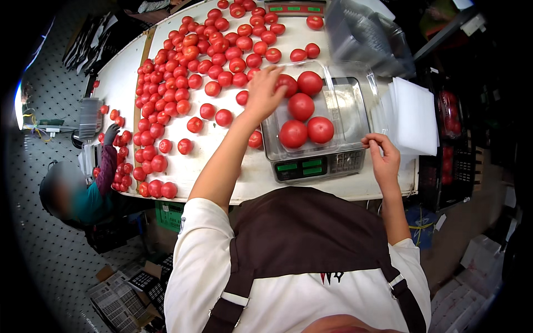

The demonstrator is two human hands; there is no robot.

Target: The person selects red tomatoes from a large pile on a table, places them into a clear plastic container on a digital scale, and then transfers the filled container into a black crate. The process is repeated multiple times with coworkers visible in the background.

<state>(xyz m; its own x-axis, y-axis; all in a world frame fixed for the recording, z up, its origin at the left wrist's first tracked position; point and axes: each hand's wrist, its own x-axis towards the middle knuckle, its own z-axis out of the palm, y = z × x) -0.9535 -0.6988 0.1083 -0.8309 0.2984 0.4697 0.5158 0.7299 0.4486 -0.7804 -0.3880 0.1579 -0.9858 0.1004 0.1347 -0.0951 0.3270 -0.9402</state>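
Observation:
A clear plastic clamshell container (339, 120) lies spread on a digital scale (354, 164), whose green displays are lit. Several large red tomatoes (301, 107) sit in its left half. My left hand (266, 89) reaches over the container's upper left edge, fingers spread beside a tomato at the top left; whether it touches that tomato is unclear. At the container's lower right corner is my right hand (382, 155), its fingers curled close to the lid edge; whether they pinch the plastic cannot be told. Many loose tomatoes (170, 85) cover the white table to the left of the scale.
Stacked clear containers (358, 37) stand at the back right, with white foam sheets (414, 116) below them. Behind is a second scale (295, 8). A wooden strip (143, 62) divides the table. At left, a co-worker's gloved hand (111, 134) is among tomatoes. Black crates (454, 166) stand right.

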